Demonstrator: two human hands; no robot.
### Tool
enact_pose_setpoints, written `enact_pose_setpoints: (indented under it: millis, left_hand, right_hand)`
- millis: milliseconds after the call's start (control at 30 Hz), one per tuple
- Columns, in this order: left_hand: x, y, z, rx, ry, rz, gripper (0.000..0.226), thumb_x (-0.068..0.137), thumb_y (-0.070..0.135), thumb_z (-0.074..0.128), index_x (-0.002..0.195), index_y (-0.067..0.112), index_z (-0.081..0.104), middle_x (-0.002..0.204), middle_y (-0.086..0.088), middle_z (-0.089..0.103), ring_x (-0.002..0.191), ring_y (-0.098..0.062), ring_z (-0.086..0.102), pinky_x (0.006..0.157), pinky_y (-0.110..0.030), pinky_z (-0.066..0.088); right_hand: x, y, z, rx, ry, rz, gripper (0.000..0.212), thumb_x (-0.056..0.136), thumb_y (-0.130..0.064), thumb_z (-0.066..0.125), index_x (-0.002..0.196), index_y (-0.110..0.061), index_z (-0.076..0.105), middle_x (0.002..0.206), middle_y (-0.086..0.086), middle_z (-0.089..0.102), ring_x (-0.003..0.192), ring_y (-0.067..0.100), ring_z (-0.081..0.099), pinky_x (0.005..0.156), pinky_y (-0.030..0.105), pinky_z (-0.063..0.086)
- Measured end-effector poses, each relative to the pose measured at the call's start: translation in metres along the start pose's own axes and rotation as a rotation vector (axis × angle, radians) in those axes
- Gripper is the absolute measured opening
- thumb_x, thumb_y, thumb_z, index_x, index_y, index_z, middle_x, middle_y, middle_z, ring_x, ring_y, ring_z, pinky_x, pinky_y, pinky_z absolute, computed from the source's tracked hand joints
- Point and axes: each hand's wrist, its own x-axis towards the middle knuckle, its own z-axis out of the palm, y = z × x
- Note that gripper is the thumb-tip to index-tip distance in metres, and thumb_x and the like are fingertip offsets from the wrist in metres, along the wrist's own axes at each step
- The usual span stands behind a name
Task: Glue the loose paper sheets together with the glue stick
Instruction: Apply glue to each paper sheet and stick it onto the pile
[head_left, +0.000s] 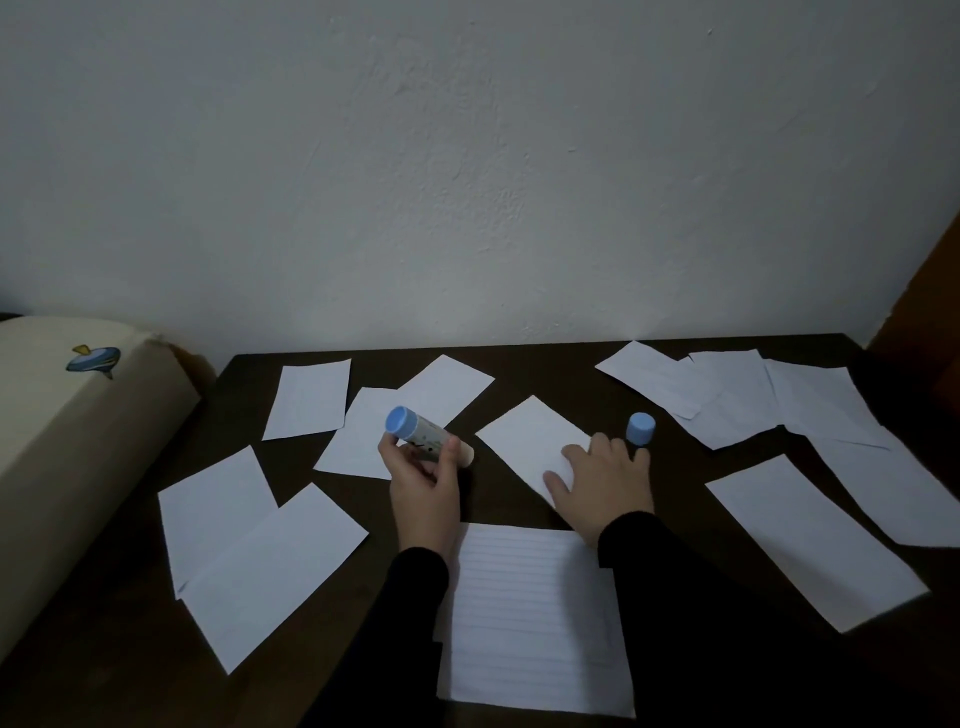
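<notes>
Dark table (498, 499) stood against a pale wall, loose paper sheets (306, 400) scattered across it | left hand (423, 480) gripped the uncapped glue stick (423, 434), held tilted at 10 o'clock of centre | right hand (602, 480) pressed flat on one sheet (530, 436), fingers spread | blue cap (640, 428) stood at that hand's 1 o'clock | lined sheet (530, 618) lay at 6 o'clock.

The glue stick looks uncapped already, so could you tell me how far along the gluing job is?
Done: the blue cap stands off the stick, on the table. In hand: the left hand holds the glue stick, glue end exposed, while the right hand rests on a small sheet. Left: the other loose sheets lie scattered or only overlapping; no glued joint is visible.
</notes>
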Motion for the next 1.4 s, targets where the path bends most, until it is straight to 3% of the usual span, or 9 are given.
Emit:
enact_pose_setpoints:
  millis: [67, 167, 300, 600, 733, 933, 1033, 1233, 1400]
  left_hand:
    - [-0.001, 0.002, 0.0, 0.004, 0.001, -0.008, 0.062, 0.094, 0.027, 0.059, 0.145, 0.025, 0.023, 0.125, 0.005, 0.047, 0.088, 0.0, 0.052, 0.072, -0.008, 0.041]
    - [-0.001, 0.002, 0.001, -0.005, 0.004, -0.01, 0.062, 0.094, 0.027, 0.059, 0.144, 0.026, 0.023, 0.137, -0.002, 0.047, 0.108, -0.004, 0.046, 0.086, -0.017, 0.041]
    - [0.0, 0.001, 0.002, -0.013, 0.003, -0.01, 0.061, 0.094, 0.026, 0.059, 0.144, 0.028, 0.023, 0.143, -0.006, 0.044, 0.125, -0.017, 0.046, 0.091, -0.024, 0.04]
    - [-0.001, 0.001, 0.001, -0.023, -0.006, 0.011, 0.06, 0.093, 0.026, 0.06, 0.142, 0.026, 0.025, 0.138, -0.005, 0.048, 0.117, -0.012, 0.048, 0.089, -0.023, 0.042]
    - [-0.003, 0.002, 0.0, -0.027, -0.01, 0.027, 0.059, 0.093, 0.027, 0.06, 0.141, 0.025, 0.027, 0.135, -0.005, 0.051, 0.112, -0.009, 0.048, 0.088, -0.023, 0.043]
    - [-0.002, -0.002, 0.002, 0.033, -0.086, 0.075, 0.061, 0.091, 0.028, 0.063, 0.14, 0.027, 0.028, 0.136, -0.002, 0.048, 0.123, -0.015, 0.047, 0.094, -0.027, 0.043]
    - [-0.006, -0.004, 0.002, 0.095, -0.174, 0.135, 0.057, 0.089, 0.026, 0.066, 0.136, 0.026, 0.033, 0.127, 0.003, 0.051, 0.117, -0.009, 0.047, 0.091, -0.023, 0.045]
    - [-0.007, -0.013, 0.002, 0.378, -0.359, 0.286, 0.063, 0.084, 0.034, 0.071, 0.136, 0.026, 0.038, 0.118, 0.011, 0.058, 0.095, -0.003, 0.058, 0.081, -0.02, 0.053]
    - [-0.007, -0.016, 0.002, 0.498, -0.392, 0.353, 0.068, 0.082, 0.042, 0.072, 0.138, 0.029, 0.037, 0.104, 0.017, 0.056, 0.084, -0.01, 0.061, 0.078, -0.029, 0.057]
  right_hand:
    - [0.0, -0.005, 0.0, 0.118, 0.064, -0.037, 0.043, 0.099, -0.047, 0.031, 0.133, -0.03, 0.049, 0.119, 0.0, 0.051, 0.111, 0.018, 0.046, 0.098, 0.041, 0.03]
    - [0.003, 0.003, 0.002, 0.11, 0.072, -0.088, 0.043, 0.099, -0.034, 0.034, 0.142, -0.033, 0.039, 0.132, -0.004, 0.045, 0.119, 0.016, 0.041, 0.101, 0.041, 0.029]
    - [0.001, 0.013, 0.007, 0.046, -0.079, 0.014, 0.051, 0.099, -0.042, 0.029, 0.148, -0.028, 0.025, 0.15, -0.001, 0.029, 0.133, 0.021, 0.03, 0.108, 0.05, 0.025]
    - [-0.003, -0.039, -0.002, 0.049, -0.097, 0.153, 0.053, 0.096, -0.054, 0.035, 0.131, -0.015, 0.044, 0.125, 0.01, 0.041, 0.113, 0.024, 0.044, 0.092, 0.039, 0.038]
    - [0.0, -0.04, -0.005, 0.065, -0.027, 0.026, 0.054, 0.095, -0.059, 0.032, 0.129, -0.021, 0.048, 0.117, 0.006, 0.048, 0.107, 0.021, 0.048, 0.091, 0.041, 0.036]
    - [0.001, 0.019, 0.014, 0.236, -0.074, -0.264, 0.047, 0.097, -0.042, 0.04, 0.143, -0.038, 0.035, 0.15, -0.011, 0.028, 0.139, 0.014, 0.02, 0.114, 0.048, 0.014]
    - [-0.006, 0.027, 0.021, 0.302, -0.073, -0.274, 0.049, 0.096, -0.048, 0.038, 0.144, -0.038, 0.034, 0.156, -0.014, 0.02, 0.145, 0.012, 0.007, 0.116, 0.047, 0.006]
    - [-0.005, 0.027, 0.025, 0.348, -0.048, -0.265, 0.053, 0.089, -0.06, 0.042, 0.136, -0.036, 0.043, 0.155, -0.016, 0.02, 0.144, 0.009, 0.008, 0.114, 0.044, 0.006]
    - [-0.007, 0.028, 0.028, 0.339, -0.024, -0.285, 0.054, 0.087, -0.059, 0.047, 0.135, -0.034, 0.044, 0.154, -0.015, 0.022, 0.144, 0.011, 0.01, 0.114, 0.044, 0.009]
